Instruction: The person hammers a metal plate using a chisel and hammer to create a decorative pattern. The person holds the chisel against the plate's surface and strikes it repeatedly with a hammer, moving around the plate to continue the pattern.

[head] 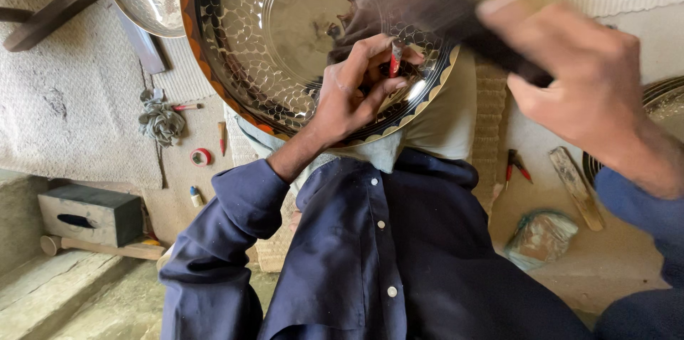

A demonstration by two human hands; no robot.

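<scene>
The dark blue shirt [370, 254] fills the bottom of the view — buttoned front, both sleeves reaching up toward the work.

Off to the left, on the floor, a small grey box [91, 213] with a slot in its side sits shut; what it holds cannot be seen. Near it lie a knotted rag [161, 120] and a red-ringed roll of tape [201, 157].

The left hand [349, 94] rests on the lower rim of the big brass plate [285, 40], its fingers pinching a small red-tipped punch [395, 55] against the border. The plate stands tilted against the lap, nothing in its hollow. Its bowl already carries a hammered scale pattern nearly all round, and the rim band looks worked too — little seems left, judging by the surface.

The right hand [577, 83], blurred, has its fingers wrapped round a dark hammer handle [456, 16]. Below it lies a crumpled plastic bag [541, 237], contents unclear.
</scene>
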